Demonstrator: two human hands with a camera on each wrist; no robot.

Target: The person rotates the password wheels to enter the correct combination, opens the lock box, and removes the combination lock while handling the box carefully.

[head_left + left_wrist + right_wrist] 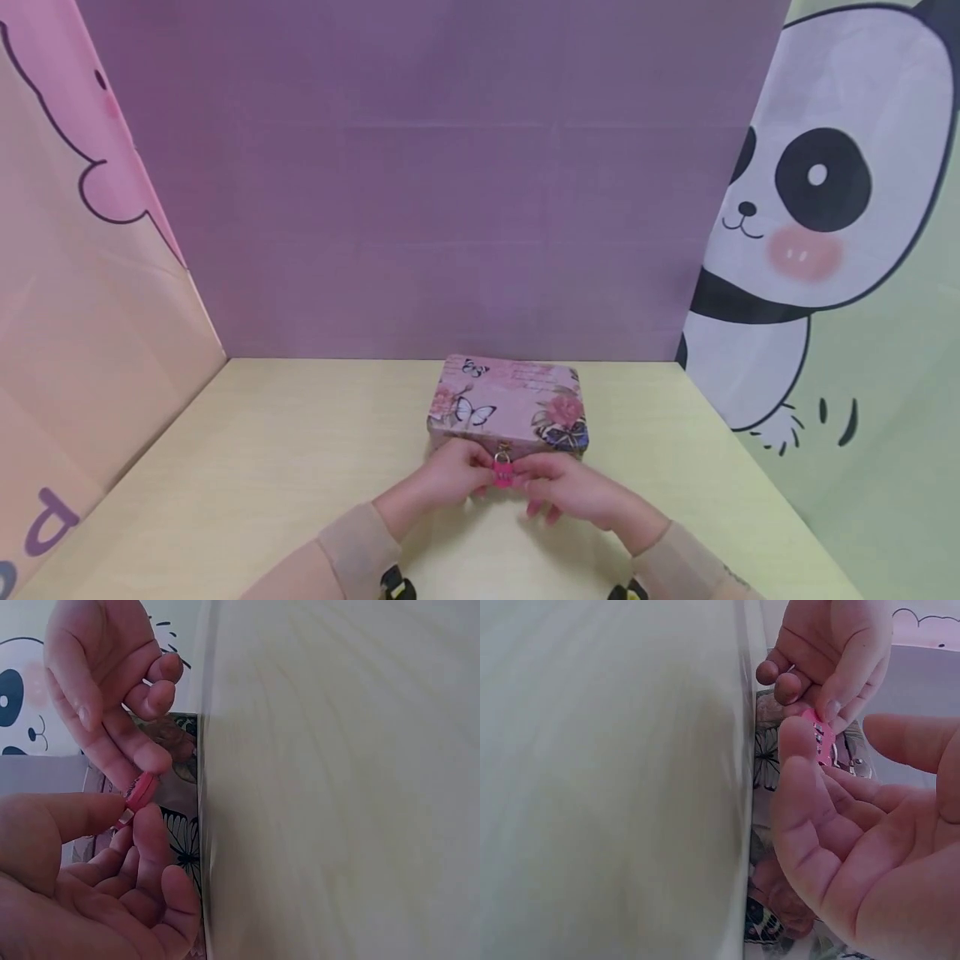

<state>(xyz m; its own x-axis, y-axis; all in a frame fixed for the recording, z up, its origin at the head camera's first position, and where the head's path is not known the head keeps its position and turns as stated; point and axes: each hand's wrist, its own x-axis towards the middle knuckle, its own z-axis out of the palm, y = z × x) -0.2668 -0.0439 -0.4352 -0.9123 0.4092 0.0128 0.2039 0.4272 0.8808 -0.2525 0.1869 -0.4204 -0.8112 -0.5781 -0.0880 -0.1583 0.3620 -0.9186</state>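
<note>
A pink combination padlock point(503, 473) hangs at the metal clasp on the front of a pink box point(517, 396) printed with flowers and butterflies. The box lid is down. My left hand point(453, 473) pinches the padlock between thumb and index finger, as the left wrist view shows. Small number dials show on the padlock point(822, 740) in the right wrist view. There my right hand point(855, 832) has its fingertips at the padlock's side, with the thumb held apart from them. Whether the shackle is latched cannot be told.
The box stands on a pale wooden table point(315, 433). Behind it rises a purple backdrop point(450, 183). A panel with a panda drawing point(825, 250) stands on the right, and a pink and peach panel point(90, 275) on the left.
</note>
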